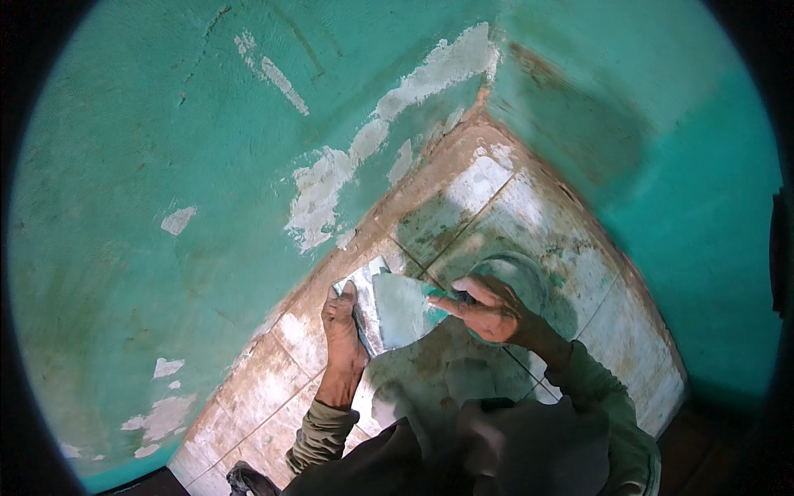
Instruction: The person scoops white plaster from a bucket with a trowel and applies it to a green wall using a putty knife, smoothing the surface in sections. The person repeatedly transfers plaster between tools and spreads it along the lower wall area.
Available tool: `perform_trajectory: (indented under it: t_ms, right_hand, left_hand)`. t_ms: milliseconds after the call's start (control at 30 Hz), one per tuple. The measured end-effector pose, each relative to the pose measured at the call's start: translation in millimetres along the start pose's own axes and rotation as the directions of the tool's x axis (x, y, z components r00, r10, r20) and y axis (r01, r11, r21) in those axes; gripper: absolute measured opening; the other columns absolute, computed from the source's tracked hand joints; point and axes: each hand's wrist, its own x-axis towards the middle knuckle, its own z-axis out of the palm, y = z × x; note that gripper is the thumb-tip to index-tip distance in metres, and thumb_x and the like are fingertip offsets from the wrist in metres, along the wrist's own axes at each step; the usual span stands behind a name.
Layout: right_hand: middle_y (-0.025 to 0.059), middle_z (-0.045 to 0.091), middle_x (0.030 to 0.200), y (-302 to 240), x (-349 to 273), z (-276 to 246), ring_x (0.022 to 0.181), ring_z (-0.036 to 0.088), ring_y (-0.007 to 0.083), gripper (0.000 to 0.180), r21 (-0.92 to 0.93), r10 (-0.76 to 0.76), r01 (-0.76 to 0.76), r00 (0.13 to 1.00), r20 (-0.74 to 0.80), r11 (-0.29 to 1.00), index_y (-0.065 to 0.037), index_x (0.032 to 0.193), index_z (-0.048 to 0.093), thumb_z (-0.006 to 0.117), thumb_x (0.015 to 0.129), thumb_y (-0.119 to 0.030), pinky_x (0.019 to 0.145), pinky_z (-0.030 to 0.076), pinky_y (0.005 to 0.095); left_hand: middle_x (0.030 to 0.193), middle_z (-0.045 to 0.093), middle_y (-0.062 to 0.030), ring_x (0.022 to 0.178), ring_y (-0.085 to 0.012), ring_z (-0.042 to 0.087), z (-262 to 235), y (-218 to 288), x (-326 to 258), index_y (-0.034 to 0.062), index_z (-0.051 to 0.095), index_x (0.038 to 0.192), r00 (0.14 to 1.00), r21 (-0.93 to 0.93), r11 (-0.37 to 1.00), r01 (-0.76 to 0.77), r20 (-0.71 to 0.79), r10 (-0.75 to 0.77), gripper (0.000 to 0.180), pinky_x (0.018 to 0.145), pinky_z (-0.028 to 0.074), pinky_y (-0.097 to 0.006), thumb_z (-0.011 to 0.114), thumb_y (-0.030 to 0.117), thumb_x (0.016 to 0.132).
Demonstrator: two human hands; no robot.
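Tiled floor (463, 198) corner, stained pale tiles smeared with green, green walls on two sides. Nearest: my dark trouser knees at bottom edge, olive long sleeves coming up from them. My left hand (341, 318) reaches forward, palm down, fingers wrapped over the left edge of a flat metal plaster trowel blade (387, 310), grasping it. Blade is wide, greyish, coated with green paint or putty, held just above the floor tiles, tilted. My right hand (488, 312) clenched round a green-handled scraper (438, 295), its tip touching the right side of the trowel blade. Just behind right hand, a round pale green bucket or bowl (517, 277) on the floor, mostly hidden by the hand; contents cannot tell. Farther out: floor tiles run diagonally to the corner, brownish grime along the skirting line. Left green-painted wall (141, 165) has white patches of filler or bare plaster, a long streak running up toward the corner and small flakes lower left. Right green wall (686, 207) darker, brown-stained near the top.
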Motion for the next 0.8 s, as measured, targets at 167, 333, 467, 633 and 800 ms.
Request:
perform_trajectory:
  t_ms: [167,333,467,633,800]
  right_hand:
    - [0.0167,0.055,0.101,18.5,-18.1,-7.1,0.083,0.058,0.0325,0.057,-0.229,0.138,-0.146,0.989,-0.05,0.963,-0.013,0.14,0.05,0.056,0.084,-0.002,0.069,0.05,0.0412]
    - [0.011,0.062,0.087,-10.6,-22.6,-23.9,0.068,0.06,0.017,0.031,0.754,0.673,-0.595,0.681,0.289,0.278,0.002,0.122,0.055,0.047,0.096,-0.015,0.057,0.048,0.0313]
    - [0.0102,0.061,0.082,-26.0,-26.5,-20.2,0.063,0.058,0.0142,0.023,0.768,0.441,-0.601,0.641,0.628,-0.22,0.001,0.099,0.057,0.049,0.093,-0.019,0.054,0.047,0.0269]
    - [0.0126,0.058,0.077,-29.8,-18.9,-8.4,0.052,0.052,0.0146,0.028,0.745,0.31,-0.481,0.699,0.644,-0.462,0.005,0.099,0.056,0.054,0.089,-0.021,0.047,0.043,0.0268]
    - [0.0122,0.056,0.073,-20.7,-32.9,-3.3,0.049,0.051,0.0146,0.028,0.801,0.418,-0.412,0.696,0.584,-0.434,0.006,0.098,0.056,0.054,0.087,-0.021,0.045,0.042,0.0273]
  left_hand:
    - [0.094,0.06,-0.0002,0.084,-0.0075,0.056,37.6,27.3,-22.0,0.0036,0.05,0.114,0.981,0.023,0.995,-0.097,-0.164,0.099,0.027,0.077,0.049,-0.027,0.062,0.02,0.096]
    - [0.102,0.06,-0.0039,0.096,-0.0119,0.057,32.2,30.5,-21.0,0.0047,0.05,0.114,0.907,0.254,0.877,-0.409,0.009,0.421,0.026,0.088,0.045,-0.029,0.054,0.027,0.101]
    - [0.106,0.066,-0.0099,0.101,-0.0185,0.059,22.5,7.7,-34.5,-0.001,0.063,0.108,0.83,0.592,0.606,-0.532,0.223,0.511,0.021,0.092,0.044,-0.031,0.05,0.013,0.1]
    - [0.112,0.067,-0.0174,0.114,-0.0386,0.058,20.8,17.4,-38.5,-0.0015,0.067,0.107,0.655,0.559,0.341,-0.756,0.64,0.403,0.026,0.105,0.038,-0.051,0.054,-0.004,0.084]
    - [0.114,0.065,-0.0202,0.112,-0.0383,0.06,11.6,18.9,-31.9,-0.0033,0.066,0.109,0.708,0.64,0.311,-0.703,0.582,0.401,0.027,0.102,0.041,-0.046,0.052,-0.006,0.086]
